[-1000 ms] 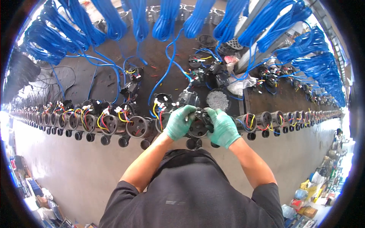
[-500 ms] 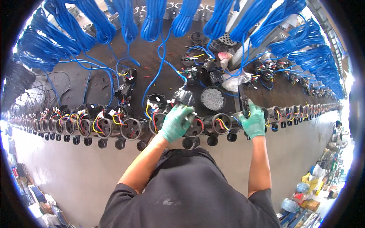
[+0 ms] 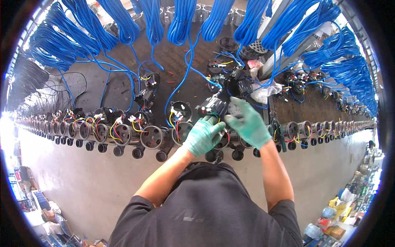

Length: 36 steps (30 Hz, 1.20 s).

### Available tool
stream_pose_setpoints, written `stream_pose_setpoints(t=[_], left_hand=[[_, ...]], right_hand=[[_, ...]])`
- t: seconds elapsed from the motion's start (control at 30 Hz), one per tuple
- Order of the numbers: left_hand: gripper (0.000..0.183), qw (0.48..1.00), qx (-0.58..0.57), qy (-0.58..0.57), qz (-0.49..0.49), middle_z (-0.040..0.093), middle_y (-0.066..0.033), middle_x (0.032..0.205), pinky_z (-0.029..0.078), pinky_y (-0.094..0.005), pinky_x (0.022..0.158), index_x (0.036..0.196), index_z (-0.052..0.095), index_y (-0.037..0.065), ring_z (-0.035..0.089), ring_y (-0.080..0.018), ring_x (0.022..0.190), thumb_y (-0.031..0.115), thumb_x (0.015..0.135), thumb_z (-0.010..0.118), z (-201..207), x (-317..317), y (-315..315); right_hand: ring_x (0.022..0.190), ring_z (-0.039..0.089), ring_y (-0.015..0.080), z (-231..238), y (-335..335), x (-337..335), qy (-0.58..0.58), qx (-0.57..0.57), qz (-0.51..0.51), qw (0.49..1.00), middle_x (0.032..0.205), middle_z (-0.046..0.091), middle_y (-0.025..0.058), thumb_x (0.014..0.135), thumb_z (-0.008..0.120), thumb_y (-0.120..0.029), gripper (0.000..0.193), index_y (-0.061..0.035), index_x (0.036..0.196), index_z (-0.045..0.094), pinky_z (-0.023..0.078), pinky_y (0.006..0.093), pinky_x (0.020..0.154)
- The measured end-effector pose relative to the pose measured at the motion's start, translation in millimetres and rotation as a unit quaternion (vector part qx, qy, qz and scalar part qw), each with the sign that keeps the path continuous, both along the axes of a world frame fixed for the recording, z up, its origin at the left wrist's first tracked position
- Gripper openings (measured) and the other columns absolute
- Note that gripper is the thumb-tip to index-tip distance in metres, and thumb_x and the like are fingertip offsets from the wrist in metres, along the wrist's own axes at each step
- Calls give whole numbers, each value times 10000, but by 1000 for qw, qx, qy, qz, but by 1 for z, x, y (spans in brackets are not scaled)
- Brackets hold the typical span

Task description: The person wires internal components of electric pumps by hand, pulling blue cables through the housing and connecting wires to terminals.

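My left hand (image 3: 203, 136), in a green glove, is closed at the table's near edge, thumb and forefinger pinched on thin wires; their ends are mostly hidden. Just beyond it lies a black round motor part (image 3: 213, 106) with a blue cable and small white connectors. My right hand (image 3: 250, 126), gloved alike, is open with fingers apart over a bowl of small clear pieces (image 3: 235, 109), which it largely covers. To the right of that hand, dark green-handled pliers (image 3: 276, 131) rest upright at the table edge, untouched.
A long row of black cylindrical housings (image 3: 152, 140) with coloured wires lines the near edge. Coils of blue cable (image 3: 183, 24) hang across the far side. More wired black parts (image 3: 145, 92) lie on the dark table (image 3: 164, 53). A grey post (image 3: 269, 61) rises at the right.
My right hand has left the pliers and moved left to the bowl, its fingers now spread. My left hand stays by the motor part. The whole view has shifted slightly.
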State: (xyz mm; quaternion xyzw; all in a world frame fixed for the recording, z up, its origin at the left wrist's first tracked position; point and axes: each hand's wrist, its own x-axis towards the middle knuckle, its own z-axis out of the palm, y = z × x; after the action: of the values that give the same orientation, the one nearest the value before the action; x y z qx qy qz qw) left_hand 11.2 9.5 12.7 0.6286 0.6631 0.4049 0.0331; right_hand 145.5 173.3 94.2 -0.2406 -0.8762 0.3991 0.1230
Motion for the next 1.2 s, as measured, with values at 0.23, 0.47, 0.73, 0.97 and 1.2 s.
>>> stream_pose_setpoints(t=[0.23,0.47,0.73,0.97,1.2], left_hand=[[306,995,18,82,46,666,-120,1154,503,-503,961,1114,704,140,640,-349,1158,194,821,774,2,7,-10],[278,990,74,107,56,661,-53,1150,510,-514,988,1032,714,158,647,-318,1157,168,770,803,-3,6,-10],[266,980,92,169,41,702,2,1110,476,-552,1087,1014,750,187,650,-252,1159,171,748,751,-4,9,-11],[267,974,38,221,19,697,111,1104,361,-670,1154,1006,784,334,635,-196,1170,255,752,771,-3,12,-12],[233,979,61,193,23,689,51,1105,406,-596,1166,999,778,287,647,-218,1129,234,773,800,0,11,-10]], right_hand=[[1031,743,240,-25,-4,-32,-13,-150,3,989,1180,766,189,1011,726,-196,502,-8,1456,591,580,358,921],[906,743,279,-30,-19,-18,93,-85,-71,989,1144,741,162,1026,668,-114,196,-57,1214,669,575,418,820],[960,723,426,9,-22,-16,-160,82,53,982,980,740,264,1025,647,-292,270,-47,987,755,561,530,823],[890,735,378,-20,5,-17,-160,4,120,980,923,756,221,1016,635,-199,262,18,1116,744,566,454,829],[578,615,114,-9,5,-16,-63,-315,58,945,747,655,39,1067,585,-202,211,-29,1012,693,494,290,531]])
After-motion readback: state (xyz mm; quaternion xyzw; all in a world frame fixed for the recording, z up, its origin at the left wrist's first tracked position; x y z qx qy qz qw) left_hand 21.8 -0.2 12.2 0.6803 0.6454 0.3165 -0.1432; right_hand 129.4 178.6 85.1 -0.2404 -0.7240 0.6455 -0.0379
